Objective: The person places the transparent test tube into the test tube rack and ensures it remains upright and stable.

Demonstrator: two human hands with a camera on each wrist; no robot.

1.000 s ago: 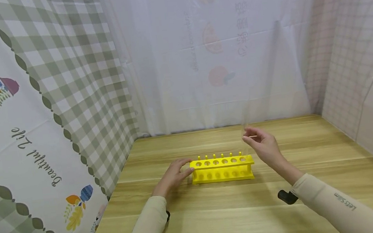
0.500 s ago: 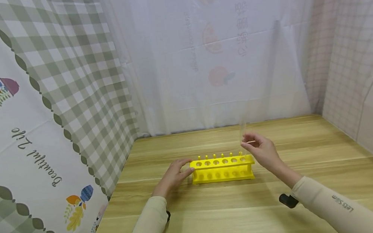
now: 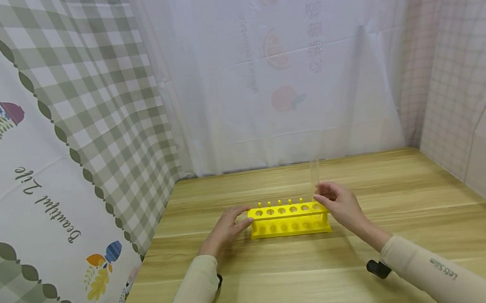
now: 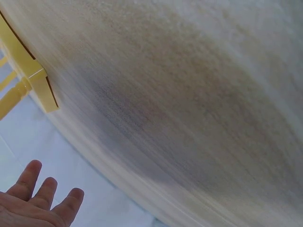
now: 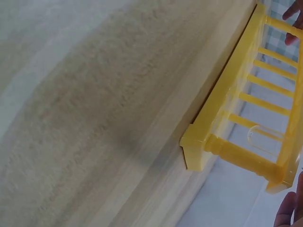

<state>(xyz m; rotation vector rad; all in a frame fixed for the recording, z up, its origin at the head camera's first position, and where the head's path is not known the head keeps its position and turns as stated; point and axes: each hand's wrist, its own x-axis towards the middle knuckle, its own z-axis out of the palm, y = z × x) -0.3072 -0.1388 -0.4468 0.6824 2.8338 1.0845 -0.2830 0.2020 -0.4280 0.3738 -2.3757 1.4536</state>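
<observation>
A yellow test tube rack [image 3: 288, 215] stands on the table, with a row of round holes in its upper plate. At its left end, my left hand [image 3: 228, 226] grips the upper plate between thumb and forefinger. The other fingers [image 4: 68, 205] spread loosely in the left wrist view. My right hand [image 3: 340, 203] pinches a clear test tube [image 3: 314, 174], upright in the rightmost hole. Below the upper plate, the tube's rounded end [image 5: 258, 137] shows in the right wrist view, above the base. The right fingertips are right at the rack's upper plate.
Thin yellow pegs [image 3: 279, 202] rise along the rack's back edge. The wood-grain table [image 3: 281, 279] ends at a white curtain [image 3: 223, 124] behind, with a checked cloth [image 3: 109, 86] on the left. A black piece [image 3: 378, 269] hangs under the right wrist.
My right hand has come down with the test tube, whose lower end has passed into the rightmost hole. The left hand and rack have stayed in place.
</observation>
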